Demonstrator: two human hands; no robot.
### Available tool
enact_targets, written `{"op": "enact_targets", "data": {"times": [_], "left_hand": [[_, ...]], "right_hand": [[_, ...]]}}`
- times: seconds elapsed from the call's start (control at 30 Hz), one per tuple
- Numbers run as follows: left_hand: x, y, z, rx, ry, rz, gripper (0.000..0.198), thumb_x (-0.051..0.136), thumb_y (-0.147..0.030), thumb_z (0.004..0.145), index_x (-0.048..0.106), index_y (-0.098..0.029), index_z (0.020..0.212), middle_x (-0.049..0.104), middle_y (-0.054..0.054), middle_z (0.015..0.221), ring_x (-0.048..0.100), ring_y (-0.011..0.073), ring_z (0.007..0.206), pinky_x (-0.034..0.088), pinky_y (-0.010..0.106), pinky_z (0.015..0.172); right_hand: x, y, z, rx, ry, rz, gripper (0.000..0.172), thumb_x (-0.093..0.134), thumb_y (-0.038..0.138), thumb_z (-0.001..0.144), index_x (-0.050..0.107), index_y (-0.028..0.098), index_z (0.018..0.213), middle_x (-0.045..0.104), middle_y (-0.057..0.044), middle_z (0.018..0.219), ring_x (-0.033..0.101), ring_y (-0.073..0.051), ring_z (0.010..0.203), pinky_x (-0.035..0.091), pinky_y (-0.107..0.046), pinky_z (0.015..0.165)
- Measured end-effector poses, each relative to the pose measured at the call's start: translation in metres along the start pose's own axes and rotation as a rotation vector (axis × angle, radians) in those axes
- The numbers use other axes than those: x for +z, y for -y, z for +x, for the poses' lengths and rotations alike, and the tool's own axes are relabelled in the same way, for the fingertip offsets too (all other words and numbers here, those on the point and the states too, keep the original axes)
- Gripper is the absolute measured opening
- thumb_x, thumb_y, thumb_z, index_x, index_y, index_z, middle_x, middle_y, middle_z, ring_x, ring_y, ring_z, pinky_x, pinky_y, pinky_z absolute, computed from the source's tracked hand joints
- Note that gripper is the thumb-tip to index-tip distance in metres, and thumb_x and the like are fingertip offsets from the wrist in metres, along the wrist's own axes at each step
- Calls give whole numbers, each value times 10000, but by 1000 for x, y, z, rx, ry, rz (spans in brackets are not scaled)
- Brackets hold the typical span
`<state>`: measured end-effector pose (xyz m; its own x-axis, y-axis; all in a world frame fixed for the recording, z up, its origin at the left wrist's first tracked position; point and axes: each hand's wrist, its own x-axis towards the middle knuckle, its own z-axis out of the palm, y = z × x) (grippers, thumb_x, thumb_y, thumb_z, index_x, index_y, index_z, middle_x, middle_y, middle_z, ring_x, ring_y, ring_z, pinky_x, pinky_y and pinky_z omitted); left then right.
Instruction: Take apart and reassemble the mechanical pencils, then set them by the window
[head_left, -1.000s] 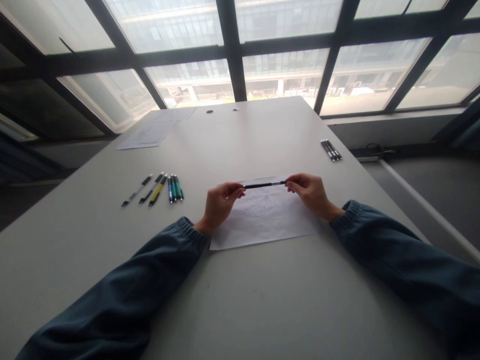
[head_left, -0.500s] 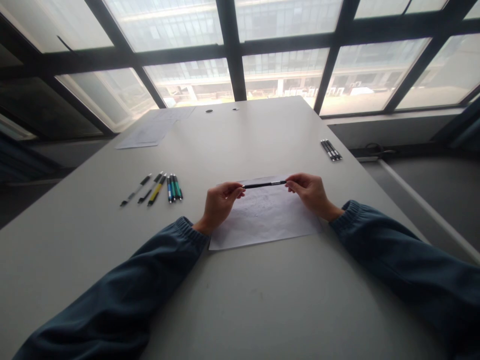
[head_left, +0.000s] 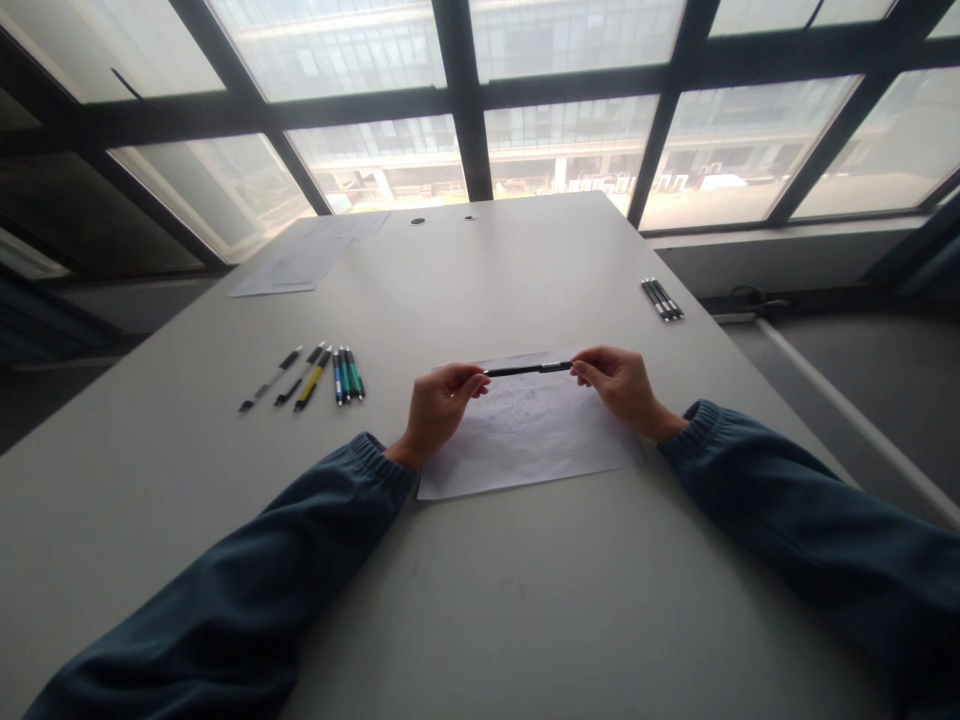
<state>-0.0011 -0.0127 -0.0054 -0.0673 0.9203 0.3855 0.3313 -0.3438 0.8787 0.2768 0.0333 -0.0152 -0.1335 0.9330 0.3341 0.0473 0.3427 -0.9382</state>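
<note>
A black pen (head_left: 525, 370) with a pale label near its right end is held level between my two hands. My left hand (head_left: 444, 403) pinches its left end, and my right hand (head_left: 616, 382) pinches its right end. Both hands are closed, with thumb and fingers pressed on the tips. Beneath the pen lies a white sheet of paper (head_left: 525, 450) with faint scribbled marks on it. The sheet's left edge is partly covered by my left hand and its right edge by my right.
Left on the white table (head_left: 480, 590) are loose pens, including a yellow pen (head_left: 313, 379), and a row with a blue pen (head_left: 338, 377) and green ones. Several black pens (head_left: 661, 300) lie at the right edge. More paper (head_left: 289, 265) rests far left, before the windows.
Both hands keep the pen in nearly the same place. The pen's label appears turned slightly, showing less white than before.
</note>
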Motion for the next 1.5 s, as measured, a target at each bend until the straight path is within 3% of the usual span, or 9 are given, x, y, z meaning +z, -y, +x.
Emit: {"op": "enact_targets", "data": {"times": [1.5], "left_hand": [[0, -5, -1, 2, 5, -3, 297, 739, -429, 860, 735, -134, 896, 751, 60, 734, 699, 145, 621, 591, 258, 621]], "right_hand": [[-2, 2, -1, -30, 29, -60, 305, 738, 467, 849, 726, 168, 793, 709, -39, 695, 617, -143, 584, 490, -277, 561]]}}
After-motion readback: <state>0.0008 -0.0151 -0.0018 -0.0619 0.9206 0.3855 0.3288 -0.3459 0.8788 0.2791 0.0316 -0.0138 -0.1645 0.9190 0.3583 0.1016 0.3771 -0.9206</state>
